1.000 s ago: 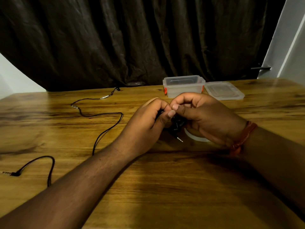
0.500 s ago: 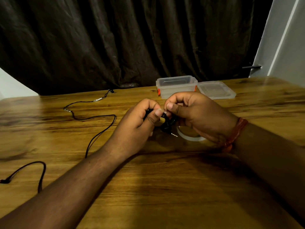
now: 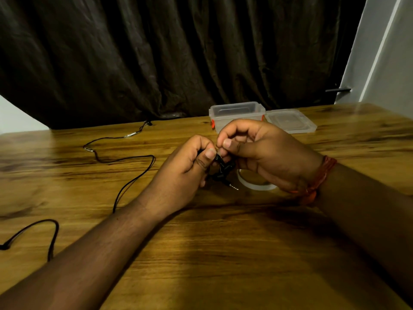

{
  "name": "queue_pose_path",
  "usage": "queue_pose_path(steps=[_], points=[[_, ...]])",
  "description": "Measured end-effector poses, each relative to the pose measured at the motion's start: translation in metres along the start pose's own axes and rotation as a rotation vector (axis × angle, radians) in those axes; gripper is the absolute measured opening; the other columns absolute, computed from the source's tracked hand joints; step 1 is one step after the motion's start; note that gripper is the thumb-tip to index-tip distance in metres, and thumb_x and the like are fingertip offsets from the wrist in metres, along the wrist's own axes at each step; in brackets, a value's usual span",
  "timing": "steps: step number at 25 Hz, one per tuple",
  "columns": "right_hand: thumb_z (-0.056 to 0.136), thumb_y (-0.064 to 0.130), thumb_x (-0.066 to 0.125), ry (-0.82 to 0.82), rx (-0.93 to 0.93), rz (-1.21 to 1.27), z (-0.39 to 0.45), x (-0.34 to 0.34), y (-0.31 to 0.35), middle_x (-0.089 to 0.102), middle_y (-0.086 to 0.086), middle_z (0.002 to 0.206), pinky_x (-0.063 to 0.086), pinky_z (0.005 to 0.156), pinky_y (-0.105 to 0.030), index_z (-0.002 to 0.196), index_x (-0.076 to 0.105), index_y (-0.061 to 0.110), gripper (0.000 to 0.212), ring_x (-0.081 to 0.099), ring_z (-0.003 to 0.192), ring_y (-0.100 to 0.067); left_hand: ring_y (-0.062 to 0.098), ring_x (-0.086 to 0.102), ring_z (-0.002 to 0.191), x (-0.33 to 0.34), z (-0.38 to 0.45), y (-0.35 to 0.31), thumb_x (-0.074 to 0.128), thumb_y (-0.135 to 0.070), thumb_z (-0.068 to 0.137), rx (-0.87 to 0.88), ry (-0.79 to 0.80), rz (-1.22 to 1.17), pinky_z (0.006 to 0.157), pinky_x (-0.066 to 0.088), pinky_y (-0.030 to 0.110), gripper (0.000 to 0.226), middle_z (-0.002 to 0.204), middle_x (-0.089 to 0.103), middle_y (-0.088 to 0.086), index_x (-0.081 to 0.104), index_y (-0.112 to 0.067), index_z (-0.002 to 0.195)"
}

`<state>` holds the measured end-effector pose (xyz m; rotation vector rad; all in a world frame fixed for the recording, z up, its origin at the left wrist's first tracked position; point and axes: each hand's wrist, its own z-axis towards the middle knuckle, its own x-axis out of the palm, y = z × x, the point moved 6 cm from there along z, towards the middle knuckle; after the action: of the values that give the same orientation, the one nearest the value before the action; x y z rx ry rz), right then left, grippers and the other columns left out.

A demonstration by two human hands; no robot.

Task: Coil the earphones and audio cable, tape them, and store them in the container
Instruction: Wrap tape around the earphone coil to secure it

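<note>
Hands are working above the counter (image 3: pixel 223 253): left hand (image 3: pixel 185 173) is pinching the coiled earphones (image 3: pixel 223 170) in its grip, right hand (image 3: pixel 257 148) is pinching the coil's top, and slackening risks it springing loose untaped.

A wooden bench (image 3: pixel 223 253) with dark grain carries everything. A loose black cable (image 3: pixel 125 161) snakes across its left side, with a plug end near the left edge. At the far edge stands a clear plastic container (image 3: pixel 234 113) with its lid (image 3: pixel 290 120) flat just beside it on the right, and a roll of clear tape (image 3: pixel 254 183) lies nearer the middle.
</note>
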<state>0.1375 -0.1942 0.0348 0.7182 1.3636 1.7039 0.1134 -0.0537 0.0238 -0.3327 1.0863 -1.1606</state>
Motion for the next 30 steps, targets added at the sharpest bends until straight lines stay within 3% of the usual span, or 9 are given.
queue_pose_path(steps=[4, 8, 14, 20, 23, 27, 30], points=[[0.092, 0.007, 0.057, -0.023, 0.026, 0.044, 0.000, -0.001, 0.001, 0.068, -0.007, 0.080, 0.055, 0.066, -0.023, 0.095, 0.065, 0.001, 0.010, 0.065, 0.075, -0.014, 0.003, 0.047, 0.054, 0.000, -0.002, -0.001, 0.040, -0.037, 0.097, 0.030, 0.005, 0.032, 0.051, 0.040, 0.023, 0.015, 0.065, 0.052, -0.015, 0.049, -0.031, 0.088], [0.088, 0.004, 0.064, -0.059, 0.002, -0.023, 0.001, -0.001, -0.002, 0.068, -0.008, 0.077, 0.054, 0.069, -0.028, 0.101, 0.063, 0.002, 0.013, 0.066, 0.074, -0.017, 0.002, 0.046, 0.054, 0.001, -0.003, -0.007, 0.039, -0.038, 0.096, 0.041, 0.022, 0.063, 0.050, 0.036, 0.016, 0.017, 0.064, 0.053, -0.016, 0.050, -0.027, 0.088], [0.086, -0.001, 0.067, -0.138, -0.068, -0.144, 0.003, -0.005, 0.001, 0.068, -0.010, 0.081, 0.059, 0.074, -0.032, 0.107, 0.060, 0.003, 0.023, 0.068, 0.076, -0.020, -0.001, 0.046, 0.060, 0.002, -0.002, -0.007, 0.048, -0.021, 0.099, 0.045, 0.008, 0.125, 0.054, 0.034, 0.012, 0.010, 0.066, 0.053, -0.023, 0.053, -0.018, 0.091], [0.084, -0.001, 0.069, -0.247, -0.170, -0.251, 0.000, -0.005, 0.010, 0.068, -0.007, 0.083, 0.058, 0.079, -0.037, 0.107, 0.058, 0.003, 0.025, 0.066, 0.074, -0.018, -0.002, 0.048, 0.059, 0.000, -0.001, -0.006, 0.049, -0.028, 0.099, -0.018, -0.045, 0.148, 0.053, 0.035, 0.012, 0.010, 0.066, 0.055, -0.023, 0.052, -0.023, 0.091], [0.084, 0.002, 0.071, -0.294, -0.224, -0.323, -0.001, -0.002, 0.014, 0.069, -0.006, 0.084, 0.058, 0.075, -0.039, 0.104, 0.056, 0.013, 0.026, 0.063, 0.071, -0.016, -0.001, 0.047, 0.061, -0.001, -0.001, -0.003, 0.048, -0.030, 0.099, -0.050, -0.071, 0.152, 0.056, 0.037, 0.018, 0.012, 0.069, 0.053, -0.014, 0.052, -0.022, 0.091], [0.085, 0.005, 0.070, -0.345, -0.332, -0.443, -0.006, 0.004, 0.022, 0.068, -0.002, 0.084, 0.055, 0.067, -0.025, 0.102, 0.050, 0.020, 0.030, 0.063, 0.071, -0.009, 0.000, 0.048, 0.063, -0.004, 0.000, 0.001, 0.047, -0.034, 0.099, -0.110, -0.145, 0.106, 0.057, 0.039, 0.023, 0.013, 0.076, 0.057, -0.010, 0.051, -0.026, 0.089], [0.085, 0.009, 0.071, -0.386, -0.356, -0.489, -0.006, 0.004, 0.022, 0.067, 0.002, 0.083, 0.055, 0.066, -0.026, 0.104, 0.048, 0.022, 0.032, 0.064, 0.072, -0.007, 0.003, 0.053, 0.065, -0.007, -0.001, -0.003, 0.050, -0.035, 0.098, -0.104, -0.207, 0.096, 0.056, 0.042, 0.028, 0.014, 0.079, 0.062, -0.008, 0.052, -0.025, 0.089]])
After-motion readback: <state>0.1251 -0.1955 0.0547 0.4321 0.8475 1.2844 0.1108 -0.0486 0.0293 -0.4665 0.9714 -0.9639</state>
